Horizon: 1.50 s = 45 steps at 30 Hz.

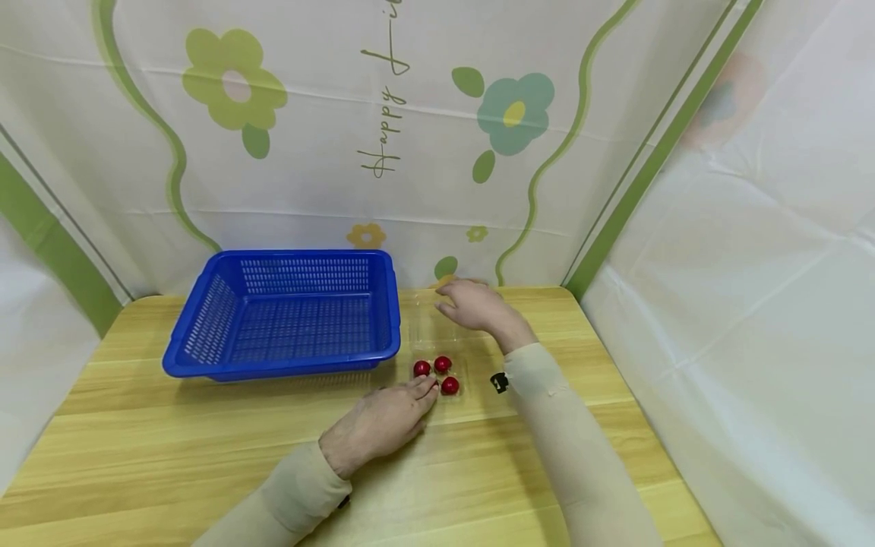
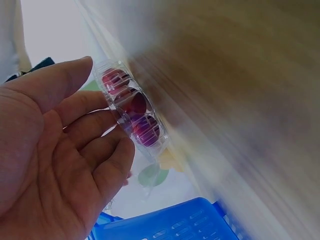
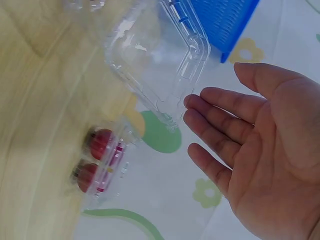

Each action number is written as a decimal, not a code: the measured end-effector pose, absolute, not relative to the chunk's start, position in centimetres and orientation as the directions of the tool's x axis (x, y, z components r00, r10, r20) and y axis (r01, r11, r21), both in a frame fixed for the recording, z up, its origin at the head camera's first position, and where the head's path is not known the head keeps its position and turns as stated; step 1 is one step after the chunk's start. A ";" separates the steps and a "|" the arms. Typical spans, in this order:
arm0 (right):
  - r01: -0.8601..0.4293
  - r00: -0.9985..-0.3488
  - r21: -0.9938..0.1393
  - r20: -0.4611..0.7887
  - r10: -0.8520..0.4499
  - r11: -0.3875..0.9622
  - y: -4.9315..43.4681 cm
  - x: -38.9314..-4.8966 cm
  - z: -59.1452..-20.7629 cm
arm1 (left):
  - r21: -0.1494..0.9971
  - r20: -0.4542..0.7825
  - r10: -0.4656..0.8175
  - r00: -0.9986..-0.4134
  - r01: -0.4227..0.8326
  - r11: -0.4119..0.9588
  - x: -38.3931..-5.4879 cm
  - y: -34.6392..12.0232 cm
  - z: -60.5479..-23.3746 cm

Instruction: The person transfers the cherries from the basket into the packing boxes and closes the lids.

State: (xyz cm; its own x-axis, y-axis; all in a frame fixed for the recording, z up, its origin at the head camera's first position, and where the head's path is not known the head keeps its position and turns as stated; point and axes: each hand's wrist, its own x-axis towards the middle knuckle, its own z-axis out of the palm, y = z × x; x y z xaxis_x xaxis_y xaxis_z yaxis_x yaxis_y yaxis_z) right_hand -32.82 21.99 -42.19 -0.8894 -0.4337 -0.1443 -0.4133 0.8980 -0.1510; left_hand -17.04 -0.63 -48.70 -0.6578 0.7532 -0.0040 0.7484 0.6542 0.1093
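Note:
A clear plastic box [image 1: 461, 371] with a hinged lid [image 1: 427, 315] rests on the table, its lid raised at the far side. Glossy red round fruits [image 1: 443, 365] sit in its base, three of them showing in the head view. My left hand [image 1: 383, 422] reaches over the near left corner, its relaxed fingertips at the box's edge beside the fruits [image 2: 146, 131]. Beside the lid's right edge is my right hand [image 1: 478, 308]. Its fingers are extended, and in the right wrist view the fingertips come close to the transparent lid [image 3: 150, 55].
A blue plastic basket [image 1: 384, 346] with slotted walls stands left of the box. Behind the wooden table [image 1: 225, 441] hangs a white curtain [image 1: 307, 190] printed with flowers, and more white fabric lines the right side.

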 end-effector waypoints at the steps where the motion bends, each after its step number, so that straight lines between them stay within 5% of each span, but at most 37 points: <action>1: -0.419 -0.888 -0.157 -0.135 -0.439 0.894 22.1 -32.7 -42.0 | 0.107 -0.003 0.753 -0.658 0.748 0.655 -17.1 -0.6 -48.7; 18: -0.469 -0.877 -0.185 -0.021 -0.481 0.863 23.2 -29.1 -39.8 | 0.115 -0.003 0.756 -0.654 0.751 0.650 -17.1 -0.5 -48.5; 45: -0.514 -0.848 -0.157 -0.056 -0.527 0.843 22.6 -24.3 -39.7 | 0.109 0.009 0.754 -0.656 0.751 0.652 -16.9 -0.6 -48.4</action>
